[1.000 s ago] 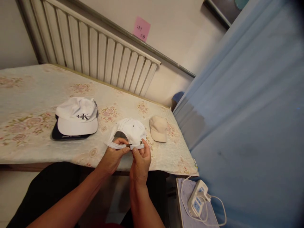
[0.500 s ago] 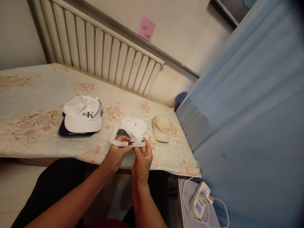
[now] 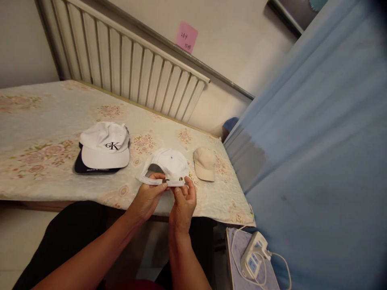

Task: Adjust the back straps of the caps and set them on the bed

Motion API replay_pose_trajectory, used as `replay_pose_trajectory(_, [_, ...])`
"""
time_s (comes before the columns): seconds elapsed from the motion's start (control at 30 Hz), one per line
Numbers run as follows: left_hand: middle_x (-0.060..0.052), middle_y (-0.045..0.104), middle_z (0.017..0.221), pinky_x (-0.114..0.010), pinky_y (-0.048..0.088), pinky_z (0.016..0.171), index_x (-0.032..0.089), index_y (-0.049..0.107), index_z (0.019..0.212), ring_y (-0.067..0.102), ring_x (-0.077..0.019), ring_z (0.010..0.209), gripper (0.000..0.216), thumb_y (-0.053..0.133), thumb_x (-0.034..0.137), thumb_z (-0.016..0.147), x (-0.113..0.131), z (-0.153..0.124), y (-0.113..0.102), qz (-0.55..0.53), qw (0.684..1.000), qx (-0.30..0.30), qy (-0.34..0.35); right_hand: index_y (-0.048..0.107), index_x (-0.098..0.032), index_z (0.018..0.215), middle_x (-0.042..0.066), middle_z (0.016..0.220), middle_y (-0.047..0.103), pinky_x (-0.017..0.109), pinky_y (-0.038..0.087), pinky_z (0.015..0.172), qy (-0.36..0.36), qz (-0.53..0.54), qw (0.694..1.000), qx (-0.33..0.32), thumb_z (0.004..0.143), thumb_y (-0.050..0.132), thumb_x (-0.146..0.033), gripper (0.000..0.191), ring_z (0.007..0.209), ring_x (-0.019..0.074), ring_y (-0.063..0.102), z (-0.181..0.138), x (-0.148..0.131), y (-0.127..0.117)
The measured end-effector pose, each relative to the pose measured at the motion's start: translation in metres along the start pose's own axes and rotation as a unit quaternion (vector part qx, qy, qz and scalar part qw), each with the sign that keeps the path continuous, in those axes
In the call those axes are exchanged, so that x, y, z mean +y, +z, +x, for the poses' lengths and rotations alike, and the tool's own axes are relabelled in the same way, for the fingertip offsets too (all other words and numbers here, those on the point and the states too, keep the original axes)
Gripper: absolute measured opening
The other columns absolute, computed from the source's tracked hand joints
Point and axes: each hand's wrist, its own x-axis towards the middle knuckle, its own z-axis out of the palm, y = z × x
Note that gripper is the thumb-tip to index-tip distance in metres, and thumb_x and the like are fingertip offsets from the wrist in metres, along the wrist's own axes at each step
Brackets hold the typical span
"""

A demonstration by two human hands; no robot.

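Observation:
A white baseball cap (image 3: 173,163) is in front of me near the bed's front edge, its back opening and adjuster strap turned toward me. My left hand (image 3: 149,197) pinches the strap by its dark buckle, thumb in front and fingers behind. Beside it, my right hand (image 3: 184,199) has its fingers at the strap's right part, below a small metal eyelet; whether they press on it is hard to see. To the left, a white cap with black letters (image 3: 105,145) rests on a dark cap (image 3: 81,166). A beige cap (image 3: 204,164) lies to the right.
The caps are on a bed with a floral cover (image 3: 57,121). Behind it stands a pale radiator (image 3: 136,68). A blue curtain (image 3: 308,145) hangs at the right. A power strip (image 3: 254,254) with white cables sits on a small stand (image 3: 234,262) at lower right.
My right hand has shifted slightly right and down along the strap, its fingers looser, uncovering more of the eyelet. The left hand keeps its pinch near the buckle.

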Motion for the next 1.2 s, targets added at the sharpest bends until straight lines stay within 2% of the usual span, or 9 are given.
replay_pose_trajectory(0.17, [0.003,0.059,0.082,-0.024,0.043,0.078,0.02,0.057,0.09,0.055,-0.0104,0.077,0.033,0.078,0.018,0.065,0.002,-0.004,0.004,0.031,0.999,0.0,0.03,0.058,-0.017,0.097,0.005,0.093,0.07,0.034,0.05,0.086,-0.003,-0.008,1.0,0.006,0.069,0.072,-0.021,0.031,0.087,0.0166,0.066,0.002,0.002,-0.003])
replay_pose_trajectory(0.3, [0.005,0.054,0.078,-0.022,0.04,0.071,0.02,0.056,0.088,0.05,-0.0093,0.072,0.03,0.076,0.02,0.066,0.001,-0.004,0.004,0.083,0.995,0.012,0.061,0.063,-0.017,0.086,0.0,0.083,0.068,0.029,0.048,0.08,0.001,-0.037,0.999,-0.024,0.064,0.076,-0.019,0.025,0.08,0.0147,0.063,0.004,0.004,-0.006])
replay_pose_trajectory(0.4, [0.005,0.052,0.077,-0.022,0.038,0.069,0.02,0.056,0.088,0.048,-0.0096,0.071,0.027,0.074,0.022,0.069,0.0,-0.002,0.002,0.119,0.99,0.007,0.079,0.065,-0.017,0.086,0.0,0.081,0.068,0.028,0.047,0.078,0.008,-0.048,0.998,-0.049,0.064,0.075,-0.017,0.023,0.078,0.014,0.063,0.004,0.004,-0.007])
replay_pose_trajectory(0.57, [0.004,0.054,0.079,-0.023,0.04,0.071,0.021,0.055,0.088,0.051,-0.0107,0.074,0.023,0.072,0.023,0.073,0.001,-0.002,-0.002,0.122,0.989,-0.018,0.079,0.067,-0.016,0.091,0.002,0.088,0.07,0.032,0.048,0.086,0.016,-0.041,0.993,-0.112,0.067,0.074,-0.019,0.025,0.087,0.0166,0.064,0.004,0.004,-0.008])
replay_pose_trajectory(0.77, [0.004,0.056,0.081,-0.025,0.043,0.074,0.02,0.055,0.091,0.054,-0.012,0.078,0.028,0.072,0.019,0.069,0.0,-0.002,-0.002,0.151,0.984,-0.063,0.065,0.067,-0.014,0.105,0.006,0.1,0.072,0.036,0.047,0.091,0.011,-0.047,0.997,-0.059,0.074,0.069,-0.026,0.033,0.094,0.0182,0.065,0.008,0.008,-0.009])
replay_pose_trajectory(0.97, [0.003,0.054,0.08,-0.026,0.044,0.072,0.019,0.055,0.085,0.053,-0.0121,0.076,0.022,0.068,0.017,0.067,0.001,0.001,0.005,0.23,0.964,-0.043,0.122,0.066,-0.014,0.107,0.007,0.105,0.071,0.036,0.046,0.095,0.027,-0.028,0.998,-0.049,0.074,0.069,-0.025,0.035,0.1,0.0187,0.064,0.005,0.0,-0.002])
replay_pose_trajectory(1.2, [0.002,0.055,0.076,-0.025,0.043,0.067,0.018,0.056,0.082,0.053,-0.0121,0.071,0.016,0.066,0.018,0.068,0.002,0.002,0.004,0.281,0.948,-0.037,0.147,0.066,-0.015,0.099,0.004,0.096,0.071,0.031,0.051,0.084,0.071,-0.013,0.997,-0.033,0.069,0.071,-0.024,0.031,0.091,0.0167,0.065,0.001,-0.011,0.003])
